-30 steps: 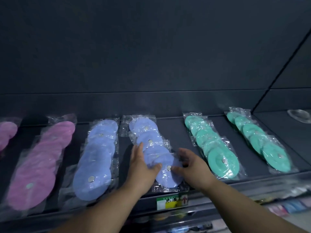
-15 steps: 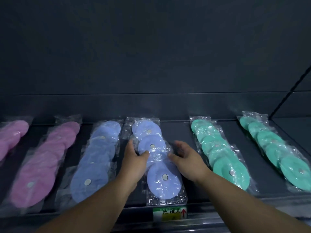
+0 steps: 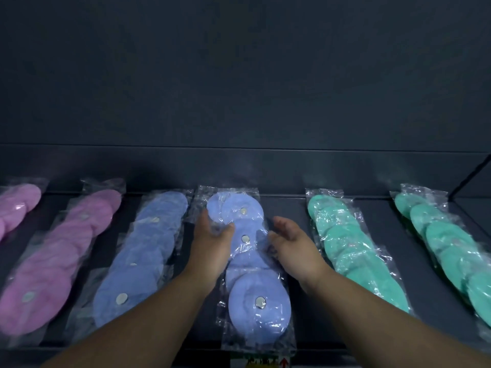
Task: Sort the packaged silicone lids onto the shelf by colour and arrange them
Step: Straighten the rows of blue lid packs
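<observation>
Packets of silicone lids lie in rows running front to back on a dark shelf (image 3: pixel 288 205). The middle blue row (image 3: pixel 259 306) lies between my hands. My left hand (image 3: pixel 212 245) holds a blue lid packet (image 3: pixel 239 211) near the back of that row, thumb on top and fingers along its left edge. My right hand (image 3: pixel 292 243) has straight fingers and its palm against the row's right edge. A second blue row (image 3: pixel 148 248) lies to the left. Two pink rows (image 3: pixel 61 261) (image 3: pixel 16 208) lie further left and two green rows (image 3: pixel 353 248) (image 3: pixel 451 240) to the right.
A dark back wall rises behind the shelf. A yellow price label (image 3: pixel 265 363) sits on the shelf's front edge below the middle blue row. A dark divider (image 3: pixel 470 176) bounds the shelf at the far right. Narrow strips of bare shelf separate the rows.
Both hands have slid from the front of the middle blue row toward its back. The front blue lid is now uncovered and the row lies straighter.
</observation>
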